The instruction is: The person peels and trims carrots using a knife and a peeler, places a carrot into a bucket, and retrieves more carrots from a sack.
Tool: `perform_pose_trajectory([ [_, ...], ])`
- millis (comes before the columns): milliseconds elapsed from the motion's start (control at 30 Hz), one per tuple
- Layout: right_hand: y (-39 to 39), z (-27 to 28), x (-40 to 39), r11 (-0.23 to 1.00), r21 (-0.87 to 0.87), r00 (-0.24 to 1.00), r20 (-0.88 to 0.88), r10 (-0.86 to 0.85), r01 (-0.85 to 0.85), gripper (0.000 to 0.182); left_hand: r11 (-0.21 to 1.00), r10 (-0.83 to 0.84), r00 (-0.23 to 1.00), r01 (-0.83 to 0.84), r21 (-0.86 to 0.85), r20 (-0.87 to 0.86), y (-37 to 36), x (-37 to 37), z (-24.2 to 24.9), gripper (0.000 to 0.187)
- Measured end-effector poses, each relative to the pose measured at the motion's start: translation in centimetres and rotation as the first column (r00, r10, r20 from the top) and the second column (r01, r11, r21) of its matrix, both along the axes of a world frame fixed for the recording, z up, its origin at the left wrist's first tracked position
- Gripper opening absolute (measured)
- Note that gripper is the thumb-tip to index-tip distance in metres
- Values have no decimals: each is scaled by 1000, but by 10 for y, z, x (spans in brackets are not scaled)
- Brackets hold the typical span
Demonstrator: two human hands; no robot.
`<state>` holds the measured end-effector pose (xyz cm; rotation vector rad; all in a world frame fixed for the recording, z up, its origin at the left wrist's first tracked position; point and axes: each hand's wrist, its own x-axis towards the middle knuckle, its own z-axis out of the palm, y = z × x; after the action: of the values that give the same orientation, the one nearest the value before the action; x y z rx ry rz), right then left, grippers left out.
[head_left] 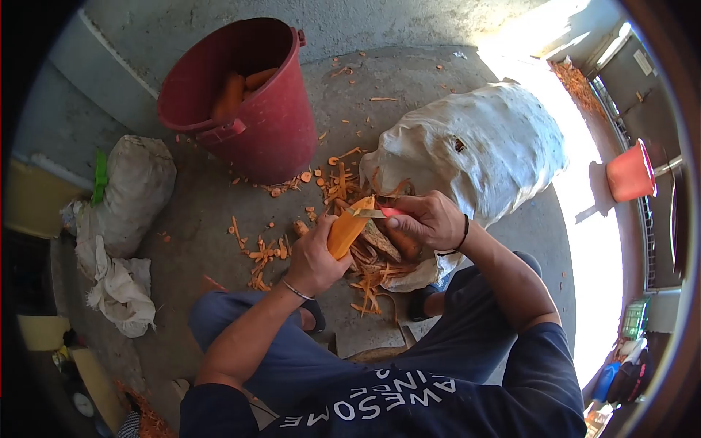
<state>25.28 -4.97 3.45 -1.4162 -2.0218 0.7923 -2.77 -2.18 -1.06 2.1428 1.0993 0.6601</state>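
Note:
My left hand (315, 257) is wrapped round the lower part of an orange peeled carrot (346, 232), whose tip points up and away from me. My right hand (431, 219) grips the red handle (393, 212) of a knife or peeler, and its metal blade (365, 212) lies across the carrot near the tip. Below the hands, unpeeled carrots (404, 244) and long orange peelings (372, 281) lie in a pile at the mouth of a large white sack (475, 146).
A dark red bucket (281, 124) with carrots (232, 95) inside stands at the upper left. Another sack (135, 193) leans at the left. Scraps (270, 252) litter the floor. A small red bucket (631, 172) is at the right, near bright sunlight. My bent legs frame the pile.

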Motion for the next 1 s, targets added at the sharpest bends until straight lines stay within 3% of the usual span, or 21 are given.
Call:
perform_pose_trajectory([
  [300, -11, 25, -11, 995, 51, 996, 15, 84, -84, 56, 999, -40, 999, 40, 2, 28, -12, 0, 10, 55],
  [367, -14, 26, -13, 993, 83, 997, 7, 78, -78, 46, 999, -40, 999, 39, 36, 30, -13, -1, 13, 56],
  [467, -15, 31, -15, 995, 94, 999, -1, 44, -43, 53, 997, -28, 999, 25, 73, 40, -14, -2, 19, 58],
  [900, -12, 37, -12, 996, 63, 997, -40, 66, -63, 54, 997, -36, 997, 31, 68, 61, -19, -7, 29, 64],
  [967, -4, 33, -5, 990, -119, 997, -2, 71, -71, 53, 994, -52, 993, 41, 102, 106, -23, -9, 26, 62],
  [1000, 4, 20, 5, 991, -117, 998, -3, 65, -65, 53, 989, -72, 986, 51, 139, 152, -25, -10, 26, 61],
])
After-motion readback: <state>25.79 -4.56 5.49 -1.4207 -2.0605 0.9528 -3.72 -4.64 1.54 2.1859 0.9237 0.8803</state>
